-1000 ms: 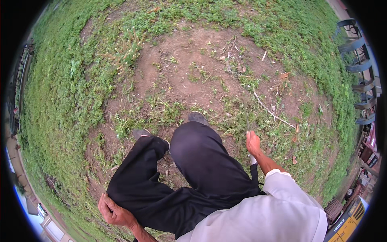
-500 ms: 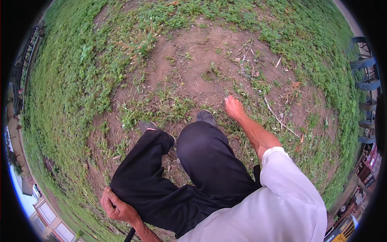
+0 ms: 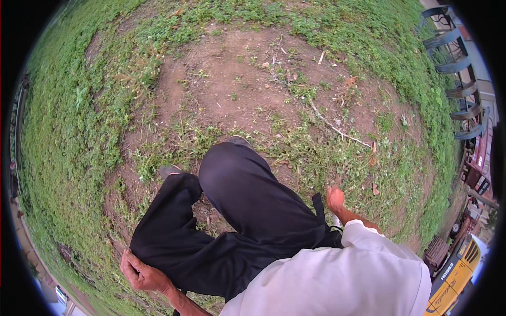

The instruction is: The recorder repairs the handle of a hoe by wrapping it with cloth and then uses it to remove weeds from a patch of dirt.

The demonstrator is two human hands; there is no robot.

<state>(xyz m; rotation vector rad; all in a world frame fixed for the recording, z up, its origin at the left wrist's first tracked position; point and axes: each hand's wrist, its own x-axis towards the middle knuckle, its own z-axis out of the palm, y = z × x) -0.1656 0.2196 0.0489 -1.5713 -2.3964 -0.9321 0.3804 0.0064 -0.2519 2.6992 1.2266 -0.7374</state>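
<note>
At lower left the left hand (image 3: 138, 273) is curling loosely beside the black trousers (image 3: 237, 221), while the right hand (image 3: 334, 199), holding nothing, is hanging half-open at centre right.

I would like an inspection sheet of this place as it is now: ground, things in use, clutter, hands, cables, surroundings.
Surface: bare dirt patch ringed by grass.
Job's things: nothing seen in either hand.
Clutter: long twig, dry leaves.
Grips: left hand rests against black trousers; right hand hangs free, holding nothing visible.
Cables: nothing seen.
Surroundings: stacked tyres, yellow machine at the right edge.
</note>
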